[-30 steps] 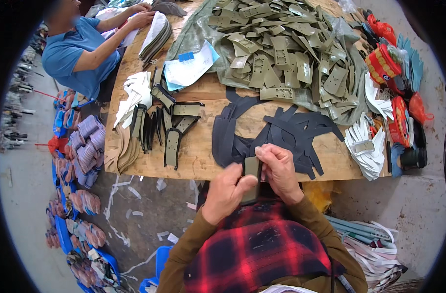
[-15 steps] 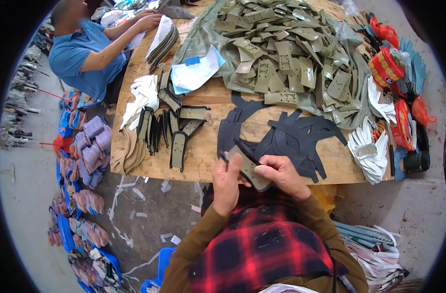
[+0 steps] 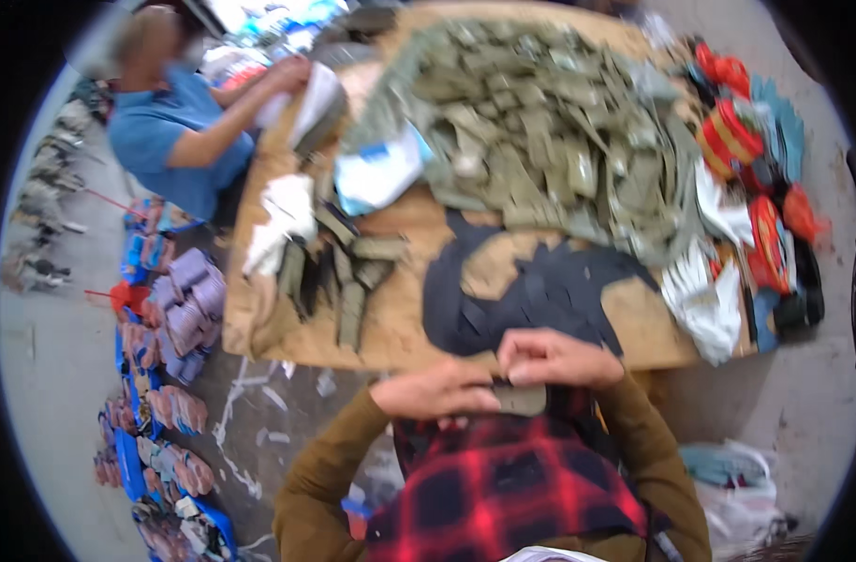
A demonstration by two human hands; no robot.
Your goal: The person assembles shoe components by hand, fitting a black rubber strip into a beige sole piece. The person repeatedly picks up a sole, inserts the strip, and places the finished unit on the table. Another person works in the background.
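Observation:
Close to my body, just off the table's near edge, I have a small olive curved piece [image 3: 522, 400] between my hands. My left hand [image 3: 437, 389] grips its left end, fingers stretched across it. The curled fingers of my right hand [image 3: 554, 358] pinch at its far edge; any strip there is lost in the blur. Beyond my hands lies a heap of black strips [image 3: 540, 290] on the wooden table. To the left sit several olive pieces with black edging [image 3: 351, 314].
A large pile of olive pieces [image 3: 540, 140] rests on a green sheet at the back. White strips [image 3: 704, 290] lie at the right edge, by red packages [image 3: 770, 244]. A co-worker in a blue shirt [image 3: 166, 140] handles white pieces at far left. Bundles in blue trays [image 3: 128, 459] line the floor.
Both hands have drawn the olive piece toward my body and turned it from slanted to nearly level. My left hand has swung flatter. The view has shifted slightly and blurred.

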